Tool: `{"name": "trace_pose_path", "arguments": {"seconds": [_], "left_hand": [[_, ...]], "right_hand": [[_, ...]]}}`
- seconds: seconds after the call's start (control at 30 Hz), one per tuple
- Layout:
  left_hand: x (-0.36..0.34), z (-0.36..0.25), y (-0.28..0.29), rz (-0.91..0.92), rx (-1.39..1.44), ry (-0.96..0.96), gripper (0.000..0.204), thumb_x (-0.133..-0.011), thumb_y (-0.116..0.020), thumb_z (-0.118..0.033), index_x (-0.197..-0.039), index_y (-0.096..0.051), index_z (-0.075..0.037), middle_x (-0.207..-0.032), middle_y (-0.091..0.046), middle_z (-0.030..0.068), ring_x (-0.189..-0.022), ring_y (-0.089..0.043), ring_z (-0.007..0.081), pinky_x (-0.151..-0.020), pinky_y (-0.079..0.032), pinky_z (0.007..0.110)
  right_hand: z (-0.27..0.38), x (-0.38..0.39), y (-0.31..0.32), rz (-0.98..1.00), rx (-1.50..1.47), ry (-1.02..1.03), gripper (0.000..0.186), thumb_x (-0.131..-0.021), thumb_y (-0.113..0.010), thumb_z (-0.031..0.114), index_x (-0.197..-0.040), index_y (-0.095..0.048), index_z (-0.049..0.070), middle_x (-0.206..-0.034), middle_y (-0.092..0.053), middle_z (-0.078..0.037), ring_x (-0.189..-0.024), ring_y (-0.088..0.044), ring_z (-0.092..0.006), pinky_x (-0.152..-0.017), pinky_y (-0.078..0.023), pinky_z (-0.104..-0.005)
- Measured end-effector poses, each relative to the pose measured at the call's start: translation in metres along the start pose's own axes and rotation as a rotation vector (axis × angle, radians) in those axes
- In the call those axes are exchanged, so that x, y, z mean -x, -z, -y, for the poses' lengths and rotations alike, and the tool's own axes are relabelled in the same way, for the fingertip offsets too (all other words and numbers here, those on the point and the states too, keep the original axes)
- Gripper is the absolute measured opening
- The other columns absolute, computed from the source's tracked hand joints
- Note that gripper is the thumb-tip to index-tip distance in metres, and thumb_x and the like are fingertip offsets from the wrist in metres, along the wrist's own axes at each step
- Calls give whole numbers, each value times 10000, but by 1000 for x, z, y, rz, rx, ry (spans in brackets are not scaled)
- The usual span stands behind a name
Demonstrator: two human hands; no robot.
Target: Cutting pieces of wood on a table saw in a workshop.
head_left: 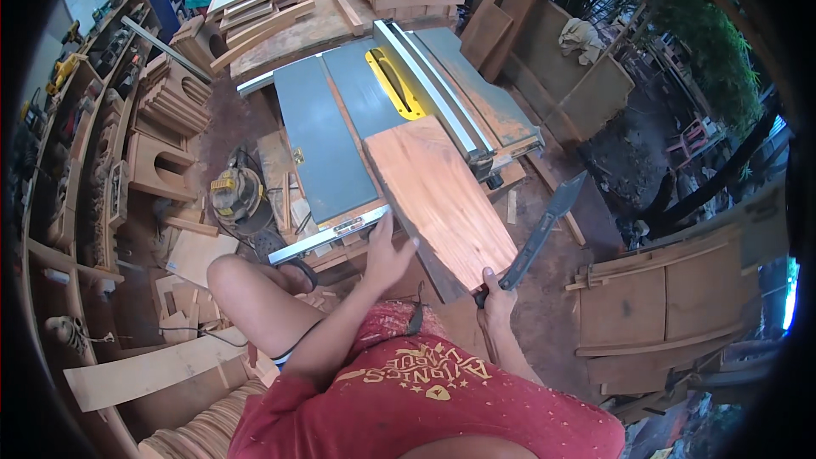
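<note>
A wide reddish-brown board [442, 195] lies slantwise, its far end over the table saw's grey top and its near end at my right hand. With its thumb on the board's near corner, my right hand [499, 299] is closed around that end. A long black blade-like tool [540, 234] runs from the same hand toward the upper right; its grip is mostly hidden by my fingers. My left hand [388, 255] is open beside the board's left edge, near the saw's front rail [331, 234]. Whether its fingertips touch the board I cannot tell.
The table saw [323, 136] has a yellow insert [393, 85] and a metal fence [433, 89]. Beyond it, a workbench [280, 55] bears stacked boards, with people there. A yellow-and-black power tool [238, 191] stands on the left floor among offcuts; shelves line the left wall.
</note>
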State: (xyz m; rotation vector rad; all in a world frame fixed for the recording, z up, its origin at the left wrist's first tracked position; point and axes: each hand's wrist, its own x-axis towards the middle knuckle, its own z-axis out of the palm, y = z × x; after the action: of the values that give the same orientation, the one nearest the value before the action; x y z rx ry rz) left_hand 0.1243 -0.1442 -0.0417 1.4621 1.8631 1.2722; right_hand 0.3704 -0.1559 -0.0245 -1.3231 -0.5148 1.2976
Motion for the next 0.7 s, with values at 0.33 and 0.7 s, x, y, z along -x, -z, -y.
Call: {"name": "trace_pose_path", "arguments": {"seconds": [0.33, 0.7], "left_hand": [[-64, 2, 30, 190, 65, -35, 766, -854, -709, -236, -1456, -398, 121, -1231, -631, 362, -1159, -626, 486, -1016, -489, 477], [-105, 27, 39, 234, -72, -55, 872, -855, -727, -284, -1530, -320, 90, -1477, -478, 333, -1308, -506, 471, -1119, -375, 485]], "right_hand": [[-9, -21, -11, 209, -109, -53, 274, -876, -767, -13, -852, -521, 106, -780, -575, -24, -660, -613, -167, -668, -599, -368], [-27, -53, -46, 216, -34, -26, 247, -868, -775, -10, -967, -559, 54, -876, -593, -30, -751, -647, -155, -703, -623, -354]]}}
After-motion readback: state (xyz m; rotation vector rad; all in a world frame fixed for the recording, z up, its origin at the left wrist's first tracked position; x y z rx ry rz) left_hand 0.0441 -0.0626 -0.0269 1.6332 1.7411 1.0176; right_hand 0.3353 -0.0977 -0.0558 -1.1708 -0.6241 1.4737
